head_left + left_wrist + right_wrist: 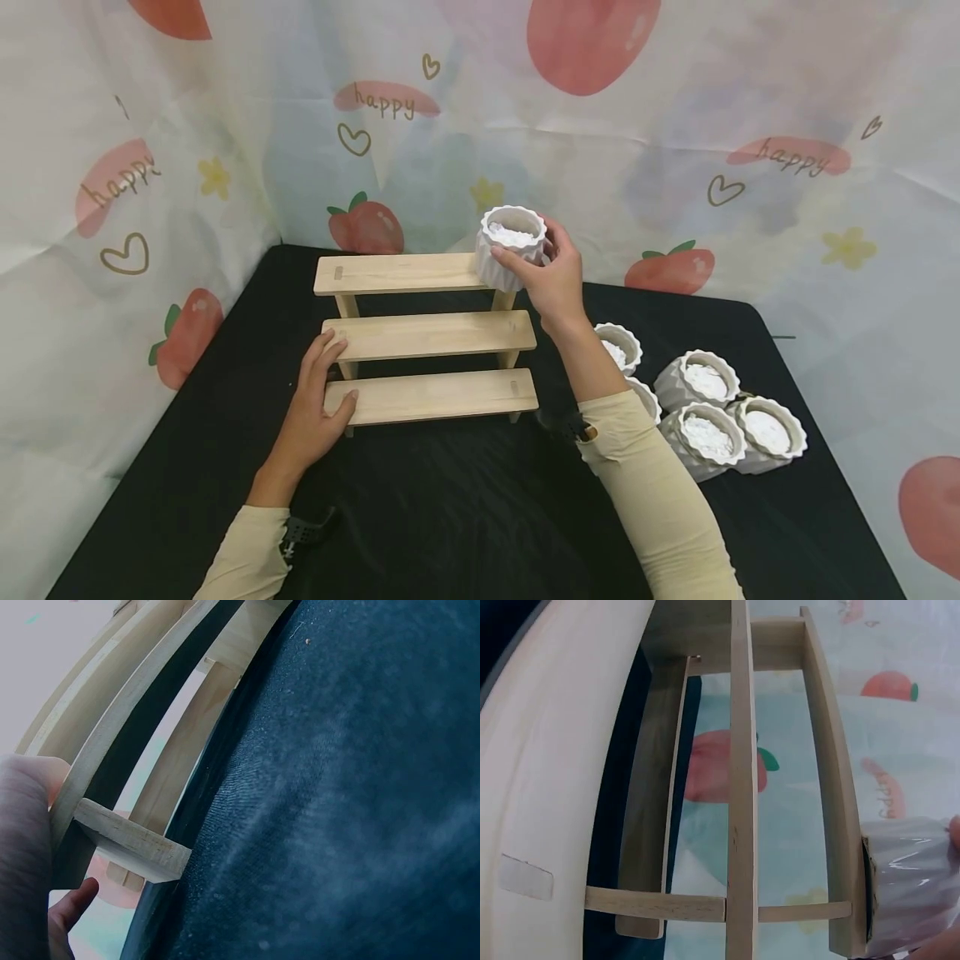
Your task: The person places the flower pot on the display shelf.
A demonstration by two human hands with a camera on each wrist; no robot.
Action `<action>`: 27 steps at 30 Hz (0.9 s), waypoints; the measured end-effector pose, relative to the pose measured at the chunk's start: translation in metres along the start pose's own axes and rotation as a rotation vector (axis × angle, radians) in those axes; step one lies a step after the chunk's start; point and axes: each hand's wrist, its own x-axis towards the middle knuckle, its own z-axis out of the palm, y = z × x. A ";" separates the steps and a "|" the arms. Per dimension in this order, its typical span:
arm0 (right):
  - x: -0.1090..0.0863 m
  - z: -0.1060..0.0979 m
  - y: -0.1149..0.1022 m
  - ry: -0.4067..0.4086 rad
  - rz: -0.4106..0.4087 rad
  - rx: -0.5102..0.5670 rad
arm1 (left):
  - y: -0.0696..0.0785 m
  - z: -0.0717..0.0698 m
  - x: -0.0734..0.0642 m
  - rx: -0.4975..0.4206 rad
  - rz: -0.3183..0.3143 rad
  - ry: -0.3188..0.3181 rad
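Observation:
A three-tier wooden stand (pixel 431 335) stands on the black-covered table. My left hand (pixel 306 408) grips its left end, thumb on the bottom board and fingers reaching up to the middle one. In the left wrist view, a finger (pixel 77 903) shows past the end of the bottom board (pixel 124 712). My right hand (pixel 557 279) holds a white fluted pot (pixel 495 265) with white filling at the right end of the top board. In the right wrist view, the pot's base (pixel 881 889) is at the board (pixel 838 825); a thin dark gap shows along part of it.
Several more white pots (pixel 678 382) with white filling stand at the right of the table, two of them partly hidden by my right arm. A fruit-printed cloth (pixel 442 158) hangs behind and at both sides. The black table cover (pixel 450 508) extends in front of the stand.

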 end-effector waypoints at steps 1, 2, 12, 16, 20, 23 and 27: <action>0.001 0.000 -0.001 -0.007 0.010 -0.006 | 0.000 0.000 0.000 0.000 0.000 -0.001; 0.002 -0.001 -0.001 -0.012 0.022 -0.011 | 0.001 0.000 0.000 -0.003 0.001 -0.003; 0.011 -0.001 -0.005 -0.096 0.089 -0.035 | 0.002 -0.001 0.001 -0.002 -0.005 -0.004; 0.015 -0.001 -0.005 -0.136 0.116 -0.036 | 0.002 -0.001 0.001 0.000 -0.007 -0.004; 0.017 -0.001 -0.004 -0.162 0.134 -0.046 | 0.002 -0.001 0.000 0.000 -0.012 -0.002; 0.017 0.000 -0.005 -0.158 0.138 -0.059 | 0.004 -0.002 0.001 0.004 -0.024 -0.004; 0.015 0.004 -0.006 -0.136 0.134 -0.088 | 0.003 -0.001 0.001 0.008 -0.029 -0.011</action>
